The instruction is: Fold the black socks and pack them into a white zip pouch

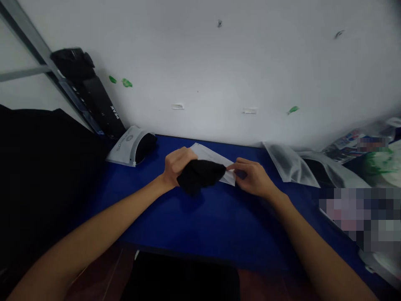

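The step in hand looks like bagging: the left hand (177, 166) has its fingers clenched around a bunched black cloth (200, 175) at the mouth of a flat white pouch (216, 161), while the right hand (252, 177) pinches the pouch's near edge between its fingers. The next move would call for holding that mouth open while the cloth is pushed in. The cloth is dark, soft and crumpled, held just above the blue tabletop (203, 221) mid-scene, half covering the pouch.

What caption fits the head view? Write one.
Left hand grips black cloth; right hand pinches white pouch.
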Demonstrator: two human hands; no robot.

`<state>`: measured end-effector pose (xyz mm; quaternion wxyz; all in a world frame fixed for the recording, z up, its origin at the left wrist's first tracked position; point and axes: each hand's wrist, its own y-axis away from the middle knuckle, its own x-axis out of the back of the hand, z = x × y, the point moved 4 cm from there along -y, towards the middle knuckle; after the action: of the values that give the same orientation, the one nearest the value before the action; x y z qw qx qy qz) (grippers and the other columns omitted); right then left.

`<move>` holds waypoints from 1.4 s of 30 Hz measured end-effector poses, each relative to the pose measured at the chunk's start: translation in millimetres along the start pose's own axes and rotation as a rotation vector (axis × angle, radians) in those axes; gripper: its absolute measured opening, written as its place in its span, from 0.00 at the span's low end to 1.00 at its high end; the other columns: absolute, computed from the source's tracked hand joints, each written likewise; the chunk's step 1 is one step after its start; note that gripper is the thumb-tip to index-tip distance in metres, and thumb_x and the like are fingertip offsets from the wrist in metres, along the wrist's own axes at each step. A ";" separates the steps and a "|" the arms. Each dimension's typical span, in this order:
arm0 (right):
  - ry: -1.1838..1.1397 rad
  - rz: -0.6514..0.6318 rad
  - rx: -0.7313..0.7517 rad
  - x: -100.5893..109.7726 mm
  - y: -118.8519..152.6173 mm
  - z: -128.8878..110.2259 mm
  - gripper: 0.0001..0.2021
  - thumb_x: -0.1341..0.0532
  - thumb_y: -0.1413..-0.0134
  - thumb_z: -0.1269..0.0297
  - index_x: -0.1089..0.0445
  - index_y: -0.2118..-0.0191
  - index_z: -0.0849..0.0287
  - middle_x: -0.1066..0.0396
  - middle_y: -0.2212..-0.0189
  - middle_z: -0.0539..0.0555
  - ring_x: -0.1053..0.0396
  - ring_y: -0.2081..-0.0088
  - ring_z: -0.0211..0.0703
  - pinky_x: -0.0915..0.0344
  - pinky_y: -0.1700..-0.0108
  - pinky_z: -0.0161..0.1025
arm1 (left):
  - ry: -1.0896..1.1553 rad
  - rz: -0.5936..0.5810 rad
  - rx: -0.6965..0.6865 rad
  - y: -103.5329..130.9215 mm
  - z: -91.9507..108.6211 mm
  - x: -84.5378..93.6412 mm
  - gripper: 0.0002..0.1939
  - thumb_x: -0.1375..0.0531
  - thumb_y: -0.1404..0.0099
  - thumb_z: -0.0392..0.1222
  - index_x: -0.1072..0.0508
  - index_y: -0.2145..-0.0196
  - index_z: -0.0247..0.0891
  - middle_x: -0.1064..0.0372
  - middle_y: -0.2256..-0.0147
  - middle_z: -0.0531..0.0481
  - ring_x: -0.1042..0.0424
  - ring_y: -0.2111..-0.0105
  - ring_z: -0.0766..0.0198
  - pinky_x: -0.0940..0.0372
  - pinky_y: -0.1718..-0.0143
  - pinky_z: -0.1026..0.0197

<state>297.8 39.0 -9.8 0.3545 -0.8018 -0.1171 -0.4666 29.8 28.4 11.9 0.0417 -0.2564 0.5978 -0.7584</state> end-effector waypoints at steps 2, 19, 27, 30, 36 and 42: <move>-0.012 -0.030 0.021 4.2 0.8 -2.3 0.16 0.38 0.47 0.76 0.19 0.56 0.54 0.26 0.67 0.51 0.26 0.70 0.42 0.34 0.68 0.39 | -0.027 0.100 0.098 -0.8 -9.0 4.9 0.17 0.51 0.21 0.54 0.32 0.62 0.42 0.32 0.72 0.51 0.32 0.72 0.61 0.36 0.69 0.56; -0.111 -0.013 0.071 3.0 0.3 -30.9 0.10 0.35 0.40 0.69 0.20 0.54 0.55 0.19 0.63 0.53 0.21 0.67 0.42 0.28 0.63 0.38 | -0.230 -0.407 0.402 7.2 -27.9 -13.9 0.17 0.40 0.47 0.31 0.30 0.58 0.42 0.24 0.60 0.48 0.24 0.59 0.53 0.34 0.63 0.56; -0.065 -0.179 0.020 -5.6 0.0 -28.4 0.22 0.38 0.46 0.77 0.20 0.48 0.52 0.19 0.53 0.53 0.19 0.59 0.46 0.25 0.57 0.41 | -0.262 -0.456 0.439 4.8 -25.7 -12.9 0.15 0.40 0.44 0.30 0.30 0.59 0.41 0.24 0.60 0.49 0.23 0.58 0.55 0.34 0.64 0.57; -0.063 -0.182 0.055 -8.1 0.7 -28.4 0.21 0.40 0.45 0.77 0.21 0.48 0.53 0.19 0.51 0.55 0.19 0.55 0.49 0.24 0.55 0.43 | -0.265 -0.458 0.429 4.8 -25.3 -12.9 0.14 0.40 0.44 0.30 0.30 0.59 0.41 0.24 0.61 0.49 0.23 0.59 0.55 0.35 0.64 0.57; -0.150 -0.116 0.017 -7.9 0.5 -26.1 0.16 0.39 0.41 0.71 0.20 0.50 0.55 0.18 0.58 0.55 0.19 0.61 0.47 0.25 0.56 0.42 | -0.290 -0.438 0.406 5.3 -25.8 -12.8 0.14 0.40 0.45 0.30 0.29 0.60 0.42 0.25 0.62 0.50 0.23 0.60 0.55 0.33 0.64 0.57; -0.098 -0.165 -0.101 7.2 0.9 -28.6 0.11 0.34 0.48 0.66 0.19 0.58 0.55 0.25 0.76 0.47 0.26 0.74 0.41 0.34 0.67 0.38 | -0.443 -0.340 0.390 -3.1 -32.8 -0.2 0.17 0.40 0.47 0.30 0.28 0.58 0.40 0.26 0.57 0.44 0.27 0.53 0.48 0.32 0.54 0.50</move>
<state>283.1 17.9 4.7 0.2679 -0.8280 -0.1763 -0.4599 16.3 58.4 9.6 0.0917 -0.4982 0.3666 -0.7804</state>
